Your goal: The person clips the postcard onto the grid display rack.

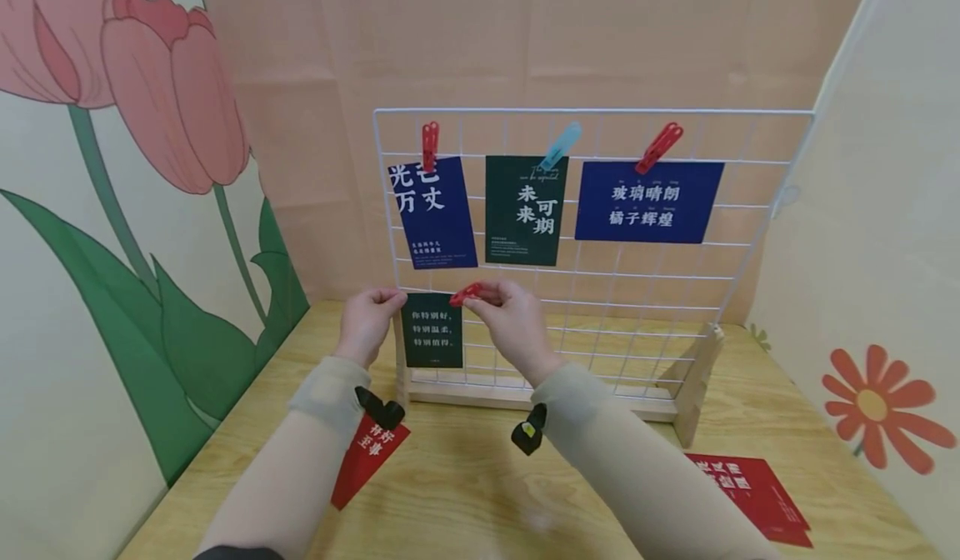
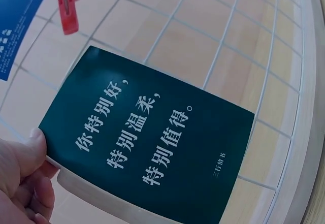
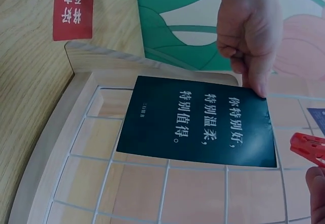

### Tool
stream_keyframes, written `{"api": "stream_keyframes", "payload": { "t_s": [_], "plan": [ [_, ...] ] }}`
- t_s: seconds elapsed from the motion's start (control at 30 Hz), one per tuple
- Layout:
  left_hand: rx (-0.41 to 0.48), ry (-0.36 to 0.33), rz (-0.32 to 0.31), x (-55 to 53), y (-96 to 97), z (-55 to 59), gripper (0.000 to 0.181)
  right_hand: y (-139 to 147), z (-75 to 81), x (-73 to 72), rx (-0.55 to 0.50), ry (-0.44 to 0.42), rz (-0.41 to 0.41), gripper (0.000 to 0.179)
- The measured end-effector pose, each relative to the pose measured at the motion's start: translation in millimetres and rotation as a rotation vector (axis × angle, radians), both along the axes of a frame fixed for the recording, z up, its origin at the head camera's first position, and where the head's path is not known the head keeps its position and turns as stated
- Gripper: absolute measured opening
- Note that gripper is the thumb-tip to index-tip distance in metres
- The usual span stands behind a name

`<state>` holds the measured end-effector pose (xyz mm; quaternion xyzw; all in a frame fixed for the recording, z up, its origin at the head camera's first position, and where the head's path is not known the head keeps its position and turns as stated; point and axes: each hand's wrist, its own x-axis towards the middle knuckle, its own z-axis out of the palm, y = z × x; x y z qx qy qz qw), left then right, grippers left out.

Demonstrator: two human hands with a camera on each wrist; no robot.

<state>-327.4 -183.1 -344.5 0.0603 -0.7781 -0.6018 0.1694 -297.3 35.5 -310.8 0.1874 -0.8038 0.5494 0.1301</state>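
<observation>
My left hand [image 1: 366, 324] pinches the upper left corner of a dark green card [image 1: 433, 332] with white characters, held against the lower left of a white wire grid [image 1: 600, 112]. In the left wrist view the thumb of that left hand [image 2: 23, 176] lies over the card's edge. Near the card's upper right corner, my right hand [image 1: 517, 322] pinches a red clothespin [image 1: 465, 294]. The right wrist view has the red clothespin [image 3: 309, 149] apart from the card [image 3: 198, 125], with a small gap between them.
Higher on the grid, a red clip [image 1: 430, 145] holds a blue card [image 1: 438, 227], a light blue clip [image 1: 561, 145] a green card [image 1: 517, 235], and another red clip [image 1: 660, 147] a wide blue card [image 1: 648, 210]. Red cards [image 1: 367, 460] lie on the wooden table [image 1: 480, 493].
</observation>
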Motion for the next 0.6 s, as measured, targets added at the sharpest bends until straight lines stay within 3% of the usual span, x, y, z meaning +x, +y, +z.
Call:
{"api": "stream_keyframes", "payload": {
  "t_s": [0.2,0.6],
  "plan": [
    [0.001,0.029,0.022,-0.4,1.5,-0.7,0.021,-5,-0.2,-2.3,-0.016,0.007,-0.018,0.018],
    [0.042,-0.011,0.065,-0.3,6.2,-0.5,0.02,-17,-1.5,-3.6,-0.031,0.023,-0.045,0.016]
  ]
}}
